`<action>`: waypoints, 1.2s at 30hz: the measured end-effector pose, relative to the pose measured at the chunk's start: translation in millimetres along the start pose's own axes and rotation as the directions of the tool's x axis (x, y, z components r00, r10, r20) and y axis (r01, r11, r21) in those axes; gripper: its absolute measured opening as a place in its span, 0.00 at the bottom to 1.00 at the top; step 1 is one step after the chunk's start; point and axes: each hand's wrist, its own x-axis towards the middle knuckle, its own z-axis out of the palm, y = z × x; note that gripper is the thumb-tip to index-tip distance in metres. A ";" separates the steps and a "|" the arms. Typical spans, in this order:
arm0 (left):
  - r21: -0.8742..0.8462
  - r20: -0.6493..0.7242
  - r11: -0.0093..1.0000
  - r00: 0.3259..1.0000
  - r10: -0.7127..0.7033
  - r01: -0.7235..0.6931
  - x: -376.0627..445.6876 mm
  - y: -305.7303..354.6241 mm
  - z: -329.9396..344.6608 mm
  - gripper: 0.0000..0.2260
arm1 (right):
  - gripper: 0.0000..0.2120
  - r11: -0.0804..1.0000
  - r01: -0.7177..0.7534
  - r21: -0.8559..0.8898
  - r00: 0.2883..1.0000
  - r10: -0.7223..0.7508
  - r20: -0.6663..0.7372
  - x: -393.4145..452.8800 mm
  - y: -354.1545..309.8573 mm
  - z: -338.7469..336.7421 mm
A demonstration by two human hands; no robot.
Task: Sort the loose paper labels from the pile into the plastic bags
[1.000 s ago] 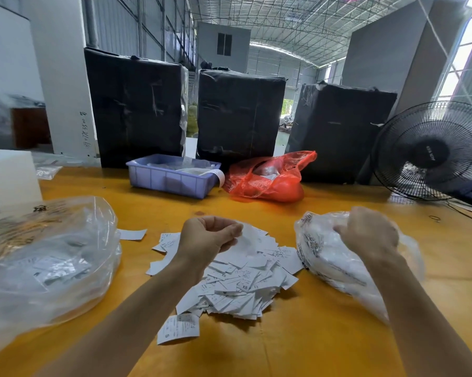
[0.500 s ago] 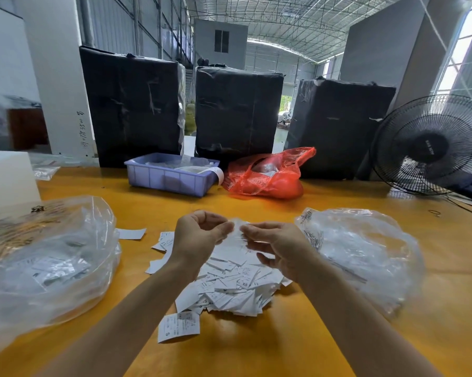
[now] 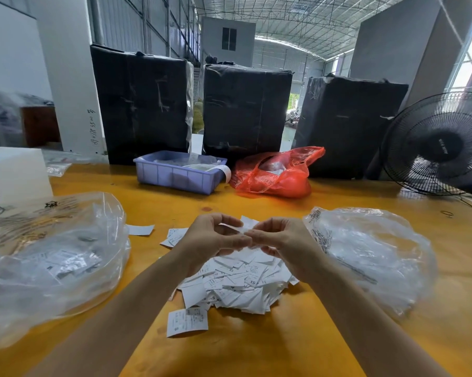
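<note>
1. The fingers of the left hand curl inward and pinch a small white label against the thumb
2. The right hand meets it fingertip to fingertip, its thumb and forefinger pinching the same label from the other side; both hands hover above the pile
3. The pile of labels lies on the yellow table just below the hands, white slips overlapping, some printed "XS"
4. One single label lies apart at the near edge of the pile, another loose slip lies to the left
5. A clear plastic bag with labels inside lies left of the pile; a second clear bag lies right of it, just beside the right wrist
6. Further back stand a purple tray, a red bag, three black wrapped bales and a fan at the far right
</note>
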 end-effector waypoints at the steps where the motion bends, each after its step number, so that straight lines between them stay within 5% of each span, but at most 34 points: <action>1: 0.005 0.011 1.000 1.000 0.008 -0.008 0.0 -0.9 -0.5 0.19 | 0.07 1.000 0.004 0.001 1.000 -0.004 0.001 0.0 0.8 0.8; 5: 0.050 0.004 0.998 0.999 0.045 -0.045 2.1 -4.2 -2.1 0.16 | 0.07 0.999 0.042 -0.028 0.997 -0.044 -0.070 4.1 7.6 2.4; 7: 0.114 -0.086 0.992 0.994 0.063 -0.053 4.1 -6.6 -3.6 0.15 | 0.04 0.928 0.109 -0.357 0.974 -0.172 -0.149 9.3 15.2 -5.1; 10: 0.069 -0.202 0.997 0.978 0.049 -0.036 7.2 -10.8 -9.4 0.13 | 0.10 0.642 0.120 -0.757 0.984 -0.180 0.003 12.4 29.4 -12.1; 13: 0.034 -0.247 0.999 0.968 0.040 -0.033 9.6 -13.0 -13.6 0.11 | 0.23 0.435 0.107 -0.894 0.994 -0.045 0.097 15.3 46.6 -1.1; 15: 0.031 -0.260 0.999 0.965 0.046 -0.039 10.7 -13.5 -14.6 0.10 | 0.20 0.310 0.127 -0.942 0.992 -0.046 0.118 18.4 55.3 8.2; 21: 0.023 -0.283 0.997 0.956 0.072 -0.069 12.4 -15.6 -17.7 0.09 | 0.12 0.235 0.226 -0.945 0.965 -0.187 0.184 18.4 59.1 1.8; 24: 0.033 -0.290 0.996 0.953 0.084 -0.077 12.0 -16.4 -17.9 0.08 | 0.10 0.320 0.237 -0.917 0.960 -0.221 0.170 18.6 54.4 -5.3; 26: 0.034 -0.304 0.996 0.948 0.090 -0.084 12.2 -15.4 -18.8 0.08 | 0.10 0.560 0.177 -0.809 0.974 -0.218 0.062 21.2 45.5 -12.0; 28: 0.026 -0.313 0.996 0.946 0.089 -0.085 12.2 -14.1 -18.9 0.08 | 0.08 0.836 0.069 -0.545 0.990 -0.126 -0.067 23.1 34.6 -22.9; 30: 0.014 -0.305 0.997 0.949 0.080 -0.079 11.4 -13.1 -17.5 0.09 | 0.05 0.976 -0.041 -0.215 0.997 0.025 -0.076 21.1 26.8 -32.4; 33: -0.016 -0.283 0.998 0.957 0.058 -0.065 10.0 -11.1 -15.1 0.10 | 0.04 0.985 -0.147 0.090 0.989 0.148 -0.004 15.4 19.7 -38.2; 36: -0.073 -0.271 0.996 0.962 0.036 -0.058 9.4 -6.5 -14.1 0.10 | 0.09 0.969 -0.165 0.186 0.986 0.162 0.032 13.5 14.9 -36.3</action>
